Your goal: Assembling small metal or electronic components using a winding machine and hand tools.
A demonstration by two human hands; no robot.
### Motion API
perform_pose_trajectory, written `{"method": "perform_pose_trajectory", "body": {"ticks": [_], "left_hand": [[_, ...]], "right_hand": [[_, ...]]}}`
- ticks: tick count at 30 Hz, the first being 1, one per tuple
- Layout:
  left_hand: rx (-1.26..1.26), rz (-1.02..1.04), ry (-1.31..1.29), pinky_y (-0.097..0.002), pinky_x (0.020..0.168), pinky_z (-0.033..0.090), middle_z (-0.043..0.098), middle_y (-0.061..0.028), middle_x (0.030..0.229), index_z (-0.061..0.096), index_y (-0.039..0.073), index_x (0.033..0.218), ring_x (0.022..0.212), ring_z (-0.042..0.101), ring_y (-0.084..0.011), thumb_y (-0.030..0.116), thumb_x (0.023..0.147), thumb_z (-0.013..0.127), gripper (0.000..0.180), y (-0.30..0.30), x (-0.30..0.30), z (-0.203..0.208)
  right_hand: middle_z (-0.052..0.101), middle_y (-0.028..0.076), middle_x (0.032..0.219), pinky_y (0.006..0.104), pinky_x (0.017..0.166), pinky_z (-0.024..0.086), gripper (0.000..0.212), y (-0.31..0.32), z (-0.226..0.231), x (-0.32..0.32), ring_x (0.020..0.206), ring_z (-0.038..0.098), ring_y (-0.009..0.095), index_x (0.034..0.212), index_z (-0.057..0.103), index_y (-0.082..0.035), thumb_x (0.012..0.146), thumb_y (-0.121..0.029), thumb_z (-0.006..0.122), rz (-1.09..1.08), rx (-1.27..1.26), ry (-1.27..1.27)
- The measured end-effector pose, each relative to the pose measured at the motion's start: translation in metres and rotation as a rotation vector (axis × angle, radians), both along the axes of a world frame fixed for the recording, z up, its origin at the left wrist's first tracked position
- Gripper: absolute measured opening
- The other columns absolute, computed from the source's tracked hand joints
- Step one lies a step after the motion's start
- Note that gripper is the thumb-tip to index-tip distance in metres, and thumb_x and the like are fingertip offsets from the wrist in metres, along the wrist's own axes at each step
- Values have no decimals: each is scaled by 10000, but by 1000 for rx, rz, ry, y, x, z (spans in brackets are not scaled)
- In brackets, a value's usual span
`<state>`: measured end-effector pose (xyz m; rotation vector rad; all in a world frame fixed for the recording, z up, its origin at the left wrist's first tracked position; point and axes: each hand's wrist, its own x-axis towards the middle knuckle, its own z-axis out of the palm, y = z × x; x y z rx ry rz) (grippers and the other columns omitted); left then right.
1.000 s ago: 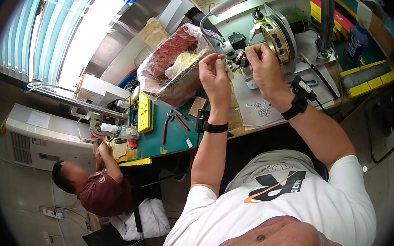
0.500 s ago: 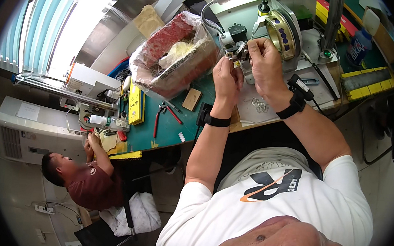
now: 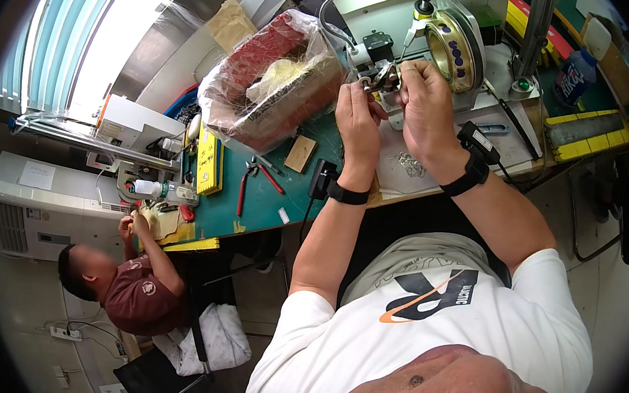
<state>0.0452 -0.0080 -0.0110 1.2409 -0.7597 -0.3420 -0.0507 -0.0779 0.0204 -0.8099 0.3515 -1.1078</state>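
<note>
My left hand [image 3: 358, 124] is closed in a pinch beside a small metal clamp-like fixture [image 3: 386, 80] on the bench machine. My right hand [image 3: 426, 105] comes at the fixture from the other side, thumb and forefinger pressed together. What either pinch holds is too small to make out. Just behind the right hand stands a gold-coloured wheel [image 3: 440, 43] with a row of dark oval marks on its rim. A thin needle-like rod points down beside the wheel. A loose heap of fine metal chain [image 3: 411, 165] lies on the pale board below my hands.
Left of my hands sits a plastic-lined box [image 3: 233, 118]. Red-handled pliers [image 3: 243, 190] and a wooden block [image 3: 301, 154] lie on the green mat [image 3: 256, 219]. A blue bottle [image 3: 576, 76] stands at the right. Another person [image 3: 143, 294] works at the bench's far left.
My view has shifted slightly. Both hands stay at the fixture with small finger movements. The other person's hands have moved a little and the head has turned.
</note>
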Motion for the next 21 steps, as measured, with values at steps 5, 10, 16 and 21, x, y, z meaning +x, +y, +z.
{"method": "perform_pose_trajectory", "body": {"ticks": [5, 10, 16, 21], "left_hand": [[-90, 323, -550, -299, 635, 413, 581, -38, 908, 572, 51, 1010, 732, 500, -133, 204, 1208, 609, 253, 7, -13, -1], [-172, 62, -775, -323, 643, 434, 619, -75, 962, 627, 29, 1035, 741, 516, -164, 126, 1124, 733, 169, 10, -43, 11], [-155, -52, -820, -310, 658, 491, 656, -85, 1007, 679, 19, 1085, 771, 580, -181, 28, 1072, 769, 92, 5, -52, 9], [-117, -30, -766, -324, 717, 563, 676, -99, 1030, 703, 16, 1111, 826, 653, -204, -80, 992, 800, 181, 4, -52, 9]], "right_hand": [[537, -33, 851, 265, 718, 458, 167, 16, -8, -28, 746, 479, 64, 1088, 623, -63, 1167, -201, 674, 84, 17, -57], [511, -45, 843, 259, 717, 445, 161, 26, -19, -75, 746, 461, 62, 1108, 615, -64, 1177, -204, 653, 160, 75, -43], [593, -49, 917, 230, 709, 447, 200, 9, -28, -98, 795, 510, 39, 1169, 659, -43, 1174, -239, 699, 105, -174, 203], [639, -33, 947, 239, 719, 477, 240, 0, -30, -96, 824, 556, 42, 1175, 679, -18, 1178, -257, 698, 32, -369, 366]]}}
